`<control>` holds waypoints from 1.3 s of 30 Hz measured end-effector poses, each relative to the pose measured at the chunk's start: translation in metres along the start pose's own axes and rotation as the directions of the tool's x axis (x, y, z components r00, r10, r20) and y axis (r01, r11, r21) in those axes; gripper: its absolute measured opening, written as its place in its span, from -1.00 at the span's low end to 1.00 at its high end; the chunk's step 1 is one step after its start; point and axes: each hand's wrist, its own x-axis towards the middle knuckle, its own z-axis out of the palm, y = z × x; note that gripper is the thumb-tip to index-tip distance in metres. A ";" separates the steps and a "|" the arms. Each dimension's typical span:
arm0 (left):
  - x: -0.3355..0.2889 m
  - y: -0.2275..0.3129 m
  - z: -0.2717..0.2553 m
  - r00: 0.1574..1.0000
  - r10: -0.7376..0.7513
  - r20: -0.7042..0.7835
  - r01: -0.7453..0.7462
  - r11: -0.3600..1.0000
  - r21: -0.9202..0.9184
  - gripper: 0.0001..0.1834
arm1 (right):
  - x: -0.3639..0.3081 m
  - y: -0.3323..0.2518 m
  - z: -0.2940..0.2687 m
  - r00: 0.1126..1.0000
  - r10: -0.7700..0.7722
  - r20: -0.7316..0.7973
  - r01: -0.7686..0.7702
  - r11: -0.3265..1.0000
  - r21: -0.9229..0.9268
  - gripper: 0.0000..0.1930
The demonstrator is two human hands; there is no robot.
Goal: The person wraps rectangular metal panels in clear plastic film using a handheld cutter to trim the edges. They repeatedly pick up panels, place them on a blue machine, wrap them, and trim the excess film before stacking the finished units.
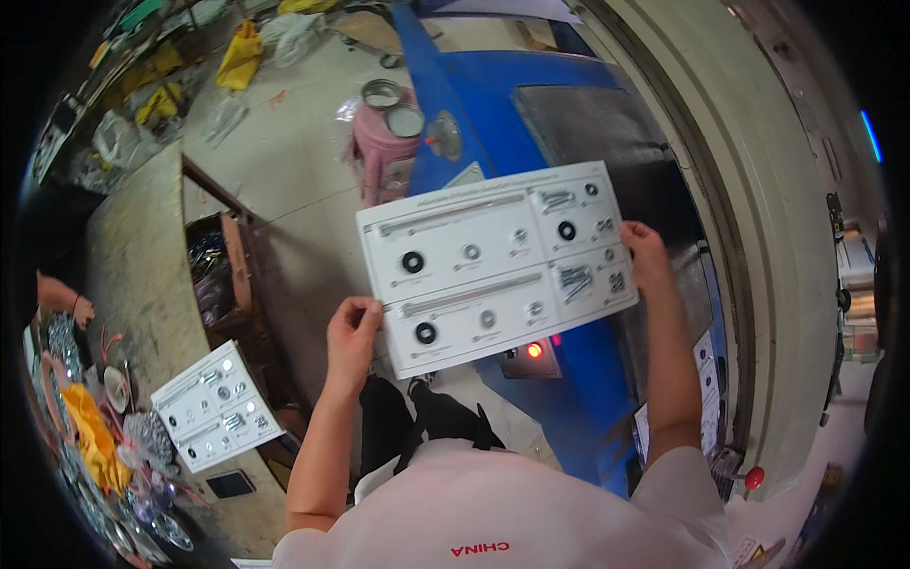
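Note:
Both my hands hold a white hardware card [474, 278] in front of me, tilted with its right side higher. My left hand [351, 337] pinches the card's left edge. On the opposite edge, my right hand [646, 256] grips with its fingers partly behind the card. Two long metal rods run across the card, among them the upper rod [455, 216]. Black rings [411, 262], small nuts and washers, and groups of bolts [574, 283] show in its ruled sections. I cannot tell how these parts are fixed to it.
A blue machine [455, 85] with a dark plate stands ahead and right; a red lamp [535, 350] glows below the card. On the left worktable [142, 247] lies a similar card [248, 448], near loose hardware. Another person's hand [71, 299] is at the far left. A pink stool [379, 142] carries round tins.

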 end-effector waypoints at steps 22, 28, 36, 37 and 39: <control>0.084 0.065 0.208 0.798 -0.241 0.552 0.268 0.963 0.033 -0.82 | 0.160 0.041 -0.208 0.972 -0.013 -0.234 -0.015 0.993 -0.119 -0.76; 0.067 0.070 0.207 0.811 -0.183 0.556 0.242 0.970 -0.033 -0.85 | 0.130 0.057 -0.204 0.853 -0.229 -0.469 0.089 0.949 -0.301 -0.76; -0.053 0.048 0.200 0.506 -0.396 0.766 0.395 0.896 0.202 -0.74 | -0.038 0.101 -0.229 0.733 -0.267 -0.625 0.042 0.936 -0.350 -0.76; -0.063 0.042 0.201 0.468 -0.431 0.771 0.422 0.876 0.233 -0.73 | -0.050 0.107 -0.233 0.729 -0.261 -0.632 0.031 0.936 -0.350 -0.76; -0.077 0.028 0.204 0.412 -0.481 0.774 0.465 0.841 0.275 -0.71 | -0.069 0.119 -0.240 0.724 -0.254 -0.641 0.016 0.936 -0.353 -0.75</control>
